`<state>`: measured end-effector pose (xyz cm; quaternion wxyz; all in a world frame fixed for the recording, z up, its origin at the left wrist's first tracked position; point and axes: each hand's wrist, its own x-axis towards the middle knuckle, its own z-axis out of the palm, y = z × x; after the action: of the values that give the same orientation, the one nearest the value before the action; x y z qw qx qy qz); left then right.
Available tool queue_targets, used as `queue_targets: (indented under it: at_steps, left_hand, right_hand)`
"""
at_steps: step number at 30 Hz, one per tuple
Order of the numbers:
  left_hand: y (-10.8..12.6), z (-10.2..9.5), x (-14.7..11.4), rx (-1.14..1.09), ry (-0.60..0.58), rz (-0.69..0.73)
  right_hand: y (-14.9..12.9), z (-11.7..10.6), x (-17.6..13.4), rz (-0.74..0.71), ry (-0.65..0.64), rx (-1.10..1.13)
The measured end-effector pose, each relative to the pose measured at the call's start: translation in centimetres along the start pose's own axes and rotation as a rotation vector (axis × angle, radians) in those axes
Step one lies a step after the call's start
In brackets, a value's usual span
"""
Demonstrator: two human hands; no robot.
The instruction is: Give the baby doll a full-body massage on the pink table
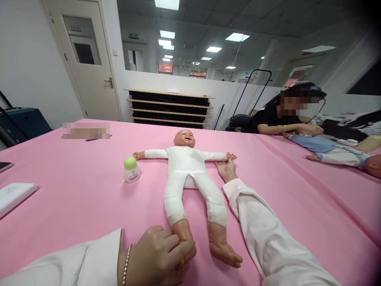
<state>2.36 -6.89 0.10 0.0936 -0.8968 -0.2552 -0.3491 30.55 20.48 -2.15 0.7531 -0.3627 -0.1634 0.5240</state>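
Observation:
A baby doll [187, 165] with a white cloth body lies on its back, arms spread, its head away from me. My left hand [162, 254], wearing a beaded bracelet, is closed around the doll's foot on the left side of the view, hiding most of it. Beside the doll's hand [231, 156] on the right, my right hand [226, 171] lies palm up. Its fingers are stretched out and touch the underside of the doll's wrist, which partly covers the fingertips. A small clear bottle with a green cap [131, 170] stands left of the doll.
Everything lies on a pink-covered table [89, 190]. A white box [16, 198] and part of a dark phone-like object [5, 166] are at the left edge. At right, a person [276, 119] handles another doll [330, 149] in blue and white. Shelves [171, 107] stand behind.

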Motion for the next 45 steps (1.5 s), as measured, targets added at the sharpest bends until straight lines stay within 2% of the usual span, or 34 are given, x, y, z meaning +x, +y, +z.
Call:
queue_targets:
  at_steps: [3,6,9,13,14,16,18,20,23,25,27,29,31,33,36,38,40,41,45]
  left_hand:
    - [-0.2,-1.0,0.8,0.006,0.128,-0.018]
    - [-1.1,-2.6,1.8,-0.005,0.158,0.017]
    - [-2.5,-4.3,2.9,-0.040,0.158,0.039]
    - [-5.2,-5.3,4.4,-0.073,0.175,-0.023]
    - [-6.0,-5.2,4.7,-0.073,0.184,-0.076]
    - [-7.8,-4.3,5.3,-0.073,0.212,-0.235]
    - [-9.8,-2.7,5.7,-0.100,0.216,-0.424]
    - [-11.6,-0.9,5.9,-0.171,0.161,-0.565]
    - [-13.3,1.0,5.8,-0.270,0.165,-0.661]
    - [-13.4,1.2,5.6,-0.296,0.175,-0.664]
    - [-12.7,0.6,5.4,-0.269,0.193,-0.629]
    - [-11.4,-0.5,5.0,-0.198,0.263,-0.538]
    - [-9.8,-1.7,4.6,-0.107,0.357,-0.393]
    - [-7.9,-2.7,4.1,-0.055,0.401,-0.211]
    - [-5.3,-3.0,3.2,-0.059,0.316,0.038]
    - [-4.1,-2.4,2.3,-0.060,0.227,0.126]
    - [-3.3,-1.3,1.5,-0.075,0.182,0.167]
    - [-3.1,-0.8,1.2,-0.092,0.160,0.181]
    - [-3.0,0.8,0.4,-0.168,0.079,0.246]
  right_hand:
    - [-0.6,1.1,-0.4,-0.161,0.016,-0.101]
    - [-1.2,3.3,-1.4,-0.416,-0.102,-0.294]
    - [-0.7,6.0,-3.3,-0.636,-0.336,-0.505]
    - [1.6,7.8,-5.3,-0.723,-0.764,-0.929]
    - [2.2,7.9,-5.6,-0.755,-0.841,-1.044]
    - [2.9,7.8,-5.6,-0.820,-0.916,-1.217]
    - [3.2,7.5,-5.4,-0.869,-0.914,-1.298]
    - [3.2,7.4,-5.2,-0.891,-0.921,-1.340]
    - [3.1,7.3,-5.1,-0.911,-0.918,-1.359]
    - [3.1,7.3,-5.3,-0.913,-0.919,-1.338]
    - [3.0,7.3,-5.6,-0.903,-0.901,-1.282]
    - [2.9,7.1,-5.9,-0.876,-0.832,-1.162]
    - [2.8,6.5,-5.7,-0.824,-0.685,-0.951]
    - [2.5,5.5,-4.9,-0.746,-0.455,-0.727]
    - [1.8,3.5,-2.5,-0.553,-0.090,-0.476]
    - [1.1,2.4,-0.7,-0.312,0.055,-0.261]
    - [0.5,1.6,0.6,-0.117,0.134,-0.098]
    - [0.3,1.4,1.1,-0.063,0.158,-0.058]
    - [0.2,1.2,1.7,-0.044,0.182,-0.026]
